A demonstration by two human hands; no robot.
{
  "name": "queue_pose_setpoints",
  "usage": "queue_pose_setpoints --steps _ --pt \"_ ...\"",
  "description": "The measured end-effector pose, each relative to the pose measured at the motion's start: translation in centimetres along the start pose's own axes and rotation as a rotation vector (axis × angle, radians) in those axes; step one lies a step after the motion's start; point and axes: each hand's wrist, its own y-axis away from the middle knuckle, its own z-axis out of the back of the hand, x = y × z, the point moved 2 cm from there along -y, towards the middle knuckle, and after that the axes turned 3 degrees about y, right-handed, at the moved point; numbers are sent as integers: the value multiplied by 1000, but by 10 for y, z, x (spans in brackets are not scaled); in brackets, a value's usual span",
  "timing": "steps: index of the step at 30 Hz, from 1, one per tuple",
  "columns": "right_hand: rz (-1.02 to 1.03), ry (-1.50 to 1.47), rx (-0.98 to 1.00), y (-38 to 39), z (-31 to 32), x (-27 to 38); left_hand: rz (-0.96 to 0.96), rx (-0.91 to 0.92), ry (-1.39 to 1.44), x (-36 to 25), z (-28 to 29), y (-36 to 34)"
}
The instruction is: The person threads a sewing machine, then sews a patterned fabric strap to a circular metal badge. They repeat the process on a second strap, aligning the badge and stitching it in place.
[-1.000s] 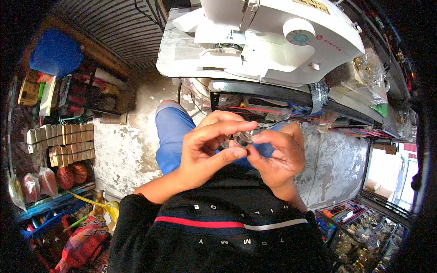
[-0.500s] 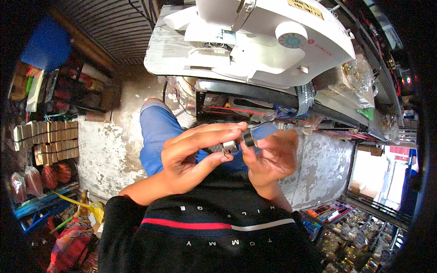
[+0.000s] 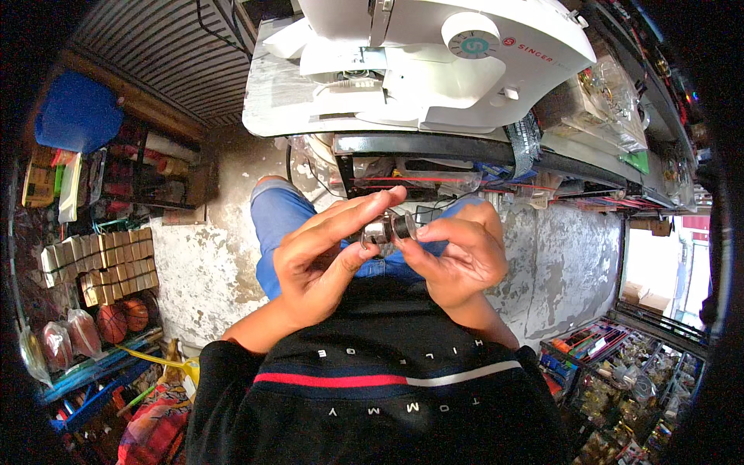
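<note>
Holding both hands up in front of your chest, you pinch a small metal bobbin case (image 3: 377, 230) between thumb and fingers of your left hand (image 3: 322, 260), whose index finger stretches out over the top of it. Your right hand (image 3: 457, 256) meets it from the other side, its fingertips closed on a dark round piece (image 3: 404, 225), likely the bobbin, which touches the case's end. Both grips are tight pinches, the other fingers curled loosely.

Half a second ago the two parts were slightly apart and your hands sat lower; now they are raised and pressed together.

Above your hands a white sewing machine (image 3: 434, 66) stands on a worn table (image 3: 271, 101). Below lies a stained concrete floor (image 3: 198, 263), with stacked small boxes (image 3: 97, 260) on your left.
</note>
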Motion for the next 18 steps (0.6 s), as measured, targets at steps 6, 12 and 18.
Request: queue_pose_setpoints --steps 6,12,18 --pt "-11 -37 0 2 -1 -2 9 36 0 0 1 -2" --pt "-142 -225 65 -3 1 -6 74 -7 115 0 0 -1" --pt "-498 -650 312 -8 -2 -16 57 62 170 -1 1 -1"
